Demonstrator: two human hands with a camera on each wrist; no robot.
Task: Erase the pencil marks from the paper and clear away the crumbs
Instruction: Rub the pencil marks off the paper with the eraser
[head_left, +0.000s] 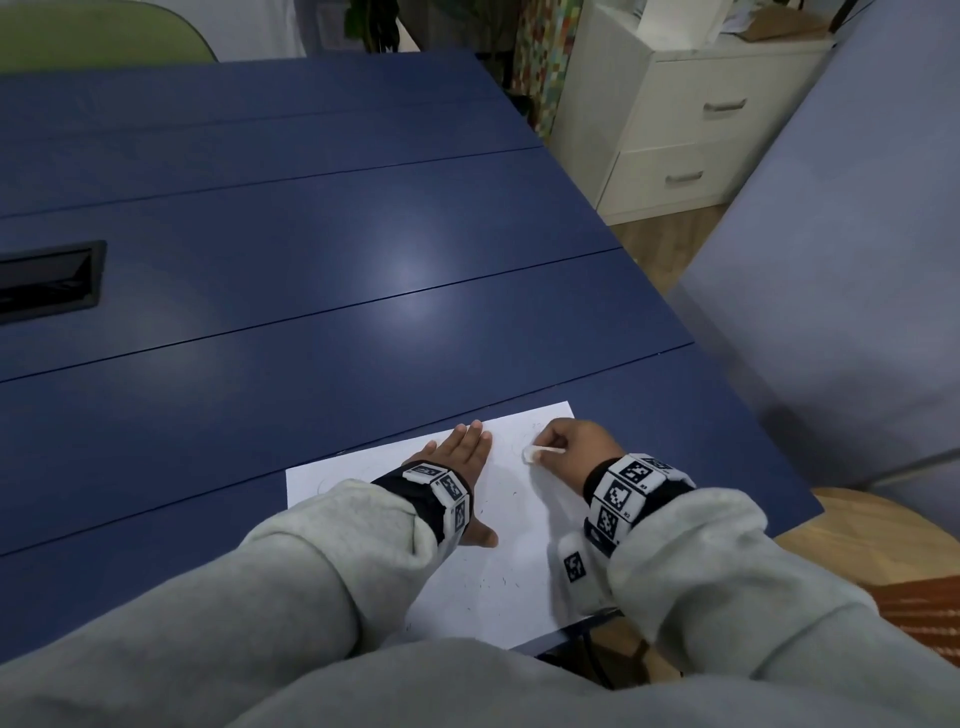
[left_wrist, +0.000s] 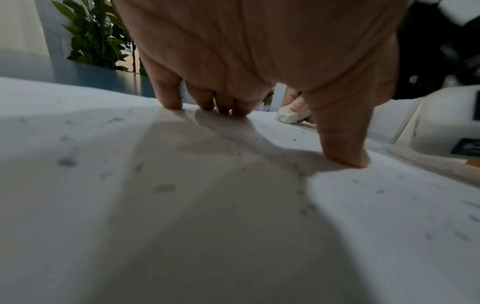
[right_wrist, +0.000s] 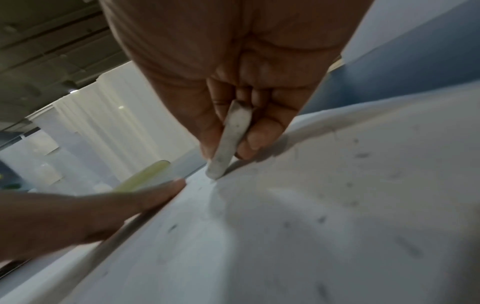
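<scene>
Paper (head_left: 498, 525) lies in the lower centre of the head view, on the near right corner of the blue surface (head_left: 311, 260). Left hand (head_left: 462, 467) rests flat on the paper left of centre, fingers straight and close together, thumb splayed toward the lower edge; the left wrist view shows fingertips (left_wrist: 171, 100) and thumb pressing the sheet. Right hand (head_left: 576, 447) sits just right of it, near the paper's upper right corner, pinching a white eraser (head_left: 530, 453) between thumb and fingers. In the right wrist view the eraser (right_wrist: 230, 139) stands on edge, its lower tip touching the paper, with grey smudges on its face. Faint pencil marks (head_left: 519, 441) show just beside the eraser. Dark crumbs (head_left: 498, 577) are scattered over the lower half of the sheet and under both wrists. White drawers (head_left: 691, 140) stand in the upper right of the head view.
</scene>
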